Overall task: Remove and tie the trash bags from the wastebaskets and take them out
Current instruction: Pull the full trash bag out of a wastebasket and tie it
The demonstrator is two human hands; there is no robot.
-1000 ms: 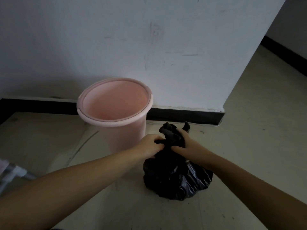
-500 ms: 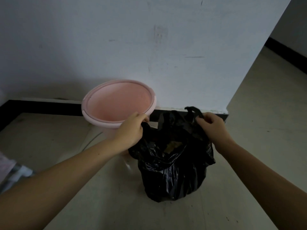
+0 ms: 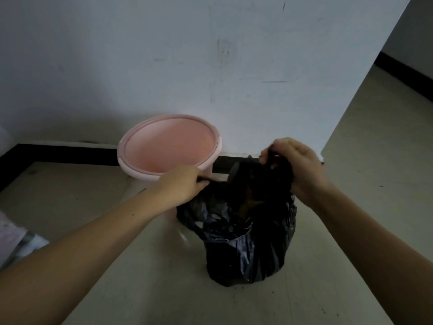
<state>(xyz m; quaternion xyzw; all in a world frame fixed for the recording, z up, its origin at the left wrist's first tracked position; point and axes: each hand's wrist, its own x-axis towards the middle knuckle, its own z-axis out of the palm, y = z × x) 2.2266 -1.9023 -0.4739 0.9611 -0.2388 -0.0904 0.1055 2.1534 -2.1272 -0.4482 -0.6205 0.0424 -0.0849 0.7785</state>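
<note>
A black trash bag (image 3: 248, 242) stands on the floor in front of me, its mouth pulled open so some brownish trash shows inside. My left hand (image 3: 181, 186) pinches the bag's left handle strip and pulls it to the left. My right hand (image 3: 295, 164) grips the right handle bunched at the bag's top. A pink wastebasket (image 3: 131, 165) with no liner stands just behind and left of the bag, against the wall.
A white wall with a black baseboard (image 3: 58, 153) runs behind the wastebasket and ends in a corner at the right, where the floor (image 3: 375, 160) opens into a passage. A pale cloth object (image 3: 14, 245) lies at the far left edge.
A second ago both hands held the bag's top bunched together. They have since pulled apart and lifted, opening the bag's mouth; the right hand now bunches its handle higher.
</note>
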